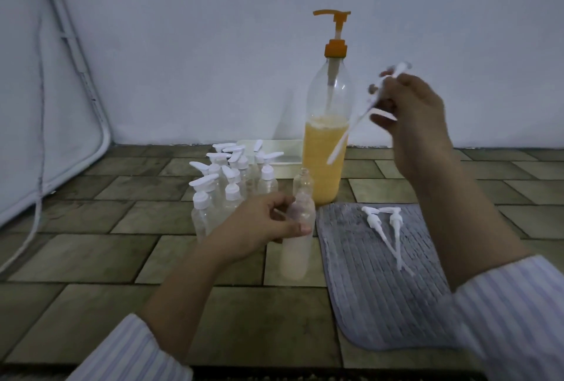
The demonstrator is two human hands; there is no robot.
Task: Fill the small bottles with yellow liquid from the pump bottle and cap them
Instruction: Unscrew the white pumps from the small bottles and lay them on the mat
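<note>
From the head camera, the left hand (pixel 262 221) curls its fingers and thumb round a small clear bottle (pixel 300 212) that stands uncapped on the tiled floor (pixel 91 258), just in front of the big pump bottle (pixel 326 148); the small bottle's lower part looks pale and cloudy, its upper part clear; the right hand (pixel 415 111) is raised beside the pump bottle's shoulder and pinches a white pump cap (pixel 374 99) between thumb and fingers, the cap's long dip tube (pixel 338 148) slanting down and left across the yellow liquid; the pump bottle stands upright against the wall, its orange pump head (pixel 334 17) raised, the liquid filling roughly its lower half; to its left a cluster of capped small bottles (pixel 225 185) stands close together, all clear; a grey ribbed mat (pixel 381 304) lies to the right of the held bottle, and two more white pump caps (pixel 384 228) lie on it side by side, their tubes crossing near the tips; striped sleeves (pixel 512 319) cover both forearms.
</note>
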